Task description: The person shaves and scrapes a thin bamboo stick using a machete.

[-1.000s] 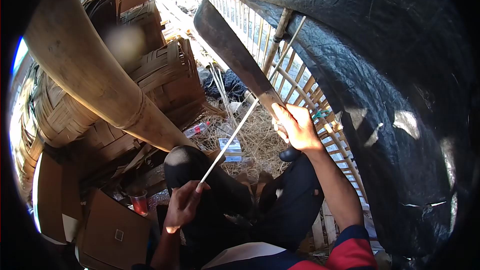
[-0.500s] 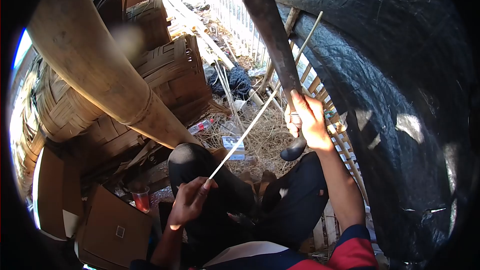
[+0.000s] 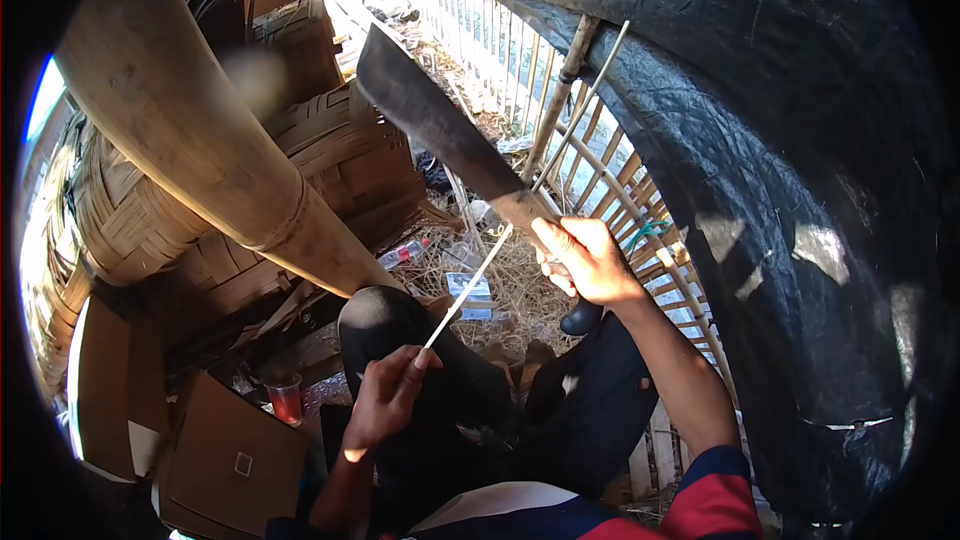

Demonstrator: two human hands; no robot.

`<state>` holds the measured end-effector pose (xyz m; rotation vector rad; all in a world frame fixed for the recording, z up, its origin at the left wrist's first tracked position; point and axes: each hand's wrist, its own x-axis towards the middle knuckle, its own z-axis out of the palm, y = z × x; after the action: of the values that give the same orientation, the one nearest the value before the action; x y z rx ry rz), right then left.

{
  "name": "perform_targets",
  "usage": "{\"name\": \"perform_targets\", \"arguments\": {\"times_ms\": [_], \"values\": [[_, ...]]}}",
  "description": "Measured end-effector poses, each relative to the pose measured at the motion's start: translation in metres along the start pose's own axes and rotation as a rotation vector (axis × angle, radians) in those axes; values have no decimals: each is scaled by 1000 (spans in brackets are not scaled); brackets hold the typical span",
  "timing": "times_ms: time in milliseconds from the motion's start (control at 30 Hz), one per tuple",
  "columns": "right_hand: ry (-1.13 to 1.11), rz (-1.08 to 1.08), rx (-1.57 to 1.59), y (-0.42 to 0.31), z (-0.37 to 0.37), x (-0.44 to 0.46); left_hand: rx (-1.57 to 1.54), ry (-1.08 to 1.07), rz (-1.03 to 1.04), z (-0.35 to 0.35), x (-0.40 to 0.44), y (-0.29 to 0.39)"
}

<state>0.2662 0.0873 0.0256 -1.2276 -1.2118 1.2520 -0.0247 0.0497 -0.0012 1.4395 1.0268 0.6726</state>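
Observation:
My right hand (image 3: 588, 262) is wrapped round the handle of a large machete (image 3: 435, 120), whose dark blade points up and to the left. Between the thumb and fingers of my left hand (image 3: 390, 392) is the lower end of a thin pale strip (image 3: 466, 292). The strip slants up to the right and passes behind the blade near the handle, its far end showing beyond. The rounded dark butt of the handle shows below my right hand, near my knee.
A thick bamboo pole (image 3: 200, 130) crosses the left side, before woven bamboo pieces (image 3: 350, 155). Lower left are cardboard (image 3: 225, 450) and a cup of red liquid (image 3: 285, 402). A black tarp (image 3: 780, 190) hangs at the right beside a bamboo lattice (image 3: 600, 165). Straw covers the ground.
The machete has swung from nearly upright to leaning left, its blade now across the strip. My right hand has moved slightly down and left, while my left hand has stayed almost in place.

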Motion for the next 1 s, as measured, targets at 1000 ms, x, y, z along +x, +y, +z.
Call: {"name": "perform_targets", "arguments": {"times_ms": [1000], "values": [[189,-24,173,-2,-17,3,137,59,57,38,25,21]]}}
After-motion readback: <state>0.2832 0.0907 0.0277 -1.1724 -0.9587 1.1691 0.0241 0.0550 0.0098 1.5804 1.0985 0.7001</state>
